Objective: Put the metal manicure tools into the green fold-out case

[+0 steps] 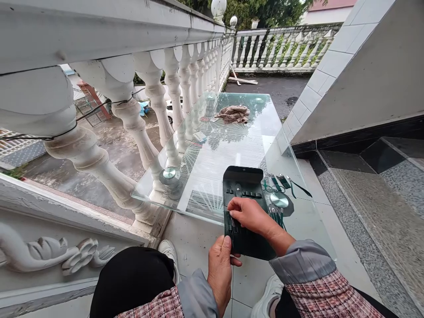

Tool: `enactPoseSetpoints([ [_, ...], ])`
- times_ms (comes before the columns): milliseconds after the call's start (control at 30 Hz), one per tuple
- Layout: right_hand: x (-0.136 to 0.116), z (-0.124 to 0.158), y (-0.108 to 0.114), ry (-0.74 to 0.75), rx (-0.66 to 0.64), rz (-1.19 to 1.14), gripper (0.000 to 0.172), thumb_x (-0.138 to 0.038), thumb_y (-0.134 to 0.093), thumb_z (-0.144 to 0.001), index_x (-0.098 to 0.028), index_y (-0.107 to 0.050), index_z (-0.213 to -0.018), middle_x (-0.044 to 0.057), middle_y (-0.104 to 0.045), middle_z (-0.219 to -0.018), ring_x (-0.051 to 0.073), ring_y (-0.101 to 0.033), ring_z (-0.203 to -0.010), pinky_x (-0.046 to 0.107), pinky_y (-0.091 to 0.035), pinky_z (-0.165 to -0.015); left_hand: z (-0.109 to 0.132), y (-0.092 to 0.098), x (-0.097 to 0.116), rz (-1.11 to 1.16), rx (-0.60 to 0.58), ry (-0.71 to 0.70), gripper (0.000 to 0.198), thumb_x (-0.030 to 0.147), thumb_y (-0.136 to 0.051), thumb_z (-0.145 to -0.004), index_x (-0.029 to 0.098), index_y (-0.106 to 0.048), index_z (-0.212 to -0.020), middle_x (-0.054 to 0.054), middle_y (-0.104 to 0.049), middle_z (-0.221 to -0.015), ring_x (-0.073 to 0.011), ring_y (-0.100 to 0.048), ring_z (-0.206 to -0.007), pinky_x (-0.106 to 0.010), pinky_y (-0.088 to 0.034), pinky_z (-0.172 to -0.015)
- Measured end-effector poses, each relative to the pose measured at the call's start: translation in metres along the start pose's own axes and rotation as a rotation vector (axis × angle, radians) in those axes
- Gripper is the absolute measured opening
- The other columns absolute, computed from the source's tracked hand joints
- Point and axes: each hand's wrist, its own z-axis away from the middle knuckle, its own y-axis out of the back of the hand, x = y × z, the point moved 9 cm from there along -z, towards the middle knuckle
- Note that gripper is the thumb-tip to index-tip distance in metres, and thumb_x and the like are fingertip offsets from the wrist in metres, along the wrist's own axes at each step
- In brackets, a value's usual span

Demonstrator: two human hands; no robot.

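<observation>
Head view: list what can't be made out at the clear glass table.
Head view:
Dark green rectangular case, middle: covered by the bare right hand.
That hand's grip: hidden by its own curled fingers.
Slim green-and-silver tools beside the case: too small to identify.
Whatever lies under the crumpled brown cloth: hidden by it.

Covered and cropped spots

Right hand (247,214) hides mid-section of dark case (250,243); anything its fingertips pinch, indistinct. Left hand (220,269): fingers partly behind case edge. Slim tools (276,214) near right wrist: partly obscured. Small packet (200,137): print too small to read. Plaid sleeves (331,293) cut off at bottom, stone steps (374,198) at right.
</observation>
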Motion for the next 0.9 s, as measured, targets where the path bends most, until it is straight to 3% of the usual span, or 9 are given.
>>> enactPoseSetpoints([
  [367, 0.008, -0.004, -0.003, -0.104, 0.117, -0.022, 0.023, -0.004, -0.048, -0.060, -0.019, -0.059, -0.074, -0.003, -0.061, -0.063, 0.011, -0.053, -0.061, 0.020, -0.032, -0.056, 0.000, -0.001, 0.002, -0.027, -0.014, -0.016, 0.054, 0.068, -0.059, -0.069, 0.015, -0.056, -0.073, -0.002, -0.052, -0.070, -0.0138, -0.050, -0.064, -0.022, -0.040, -0.051],
  [600, 0.009, -0.005, 0.015, -0.108, 0.235, 0.014, 0.020, -0.008, -0.048, -0.066, -0.020, -0.059, -0.078, -0.001, -0.061, -0.068, 0.013, -0.052, -0.065, 0.023, -0.031, -0.061, 0.003, -0.004, -0.003, -0.085, -0.057, -0.014, 0.052, 0.067, -0.056, -0.072, 0.015, -0.055, -0.070, -0.001, -0.051, -0.067, -0.0124, -0.048, -0.060, -0.022, -0.039, -0.052],
  [733, 0.007, -0.003, 0.023, -0.053, 0.206, -0.018, 0.008, -0.022, -0.051, -0.075, -0.021, -0.059, -0.073, -0.001, -0.063, -0.070, 0.012, -0.054, -0.067, 0.023, -0.033, -0.061, 0.002, -0.002, -0.005, -0.046, -0.033, 0.009, 0.053, 0.068, -0.056, -0.071, 0.015, -0.056, -0.074, -0.003, -0.054, -0.071, -0.0136, -0.049, -0.064, -0.022, -0.039, -0.052],
  [900, -0.003, 0.011, 0.013, 0.011, 0.056, 0.032, 0.020, -0.033, -0.052, -0.078, -0.020, -0.057, -0.064, -0.001, -0.061, -0.065, 0.013, -0.051, -0.062, 0.024, -0.031, -0.058, 0.000, -0.001, 0.001, 0.025, -0.021, -0.002, 0.052, 0.066, -0.056, -0.073, 0.014, -0.058, -0.080, -0.004, -0.054, -0.077, -0.0144, -0.050, -0.069, -0.021, -0.040, -0.053],
])
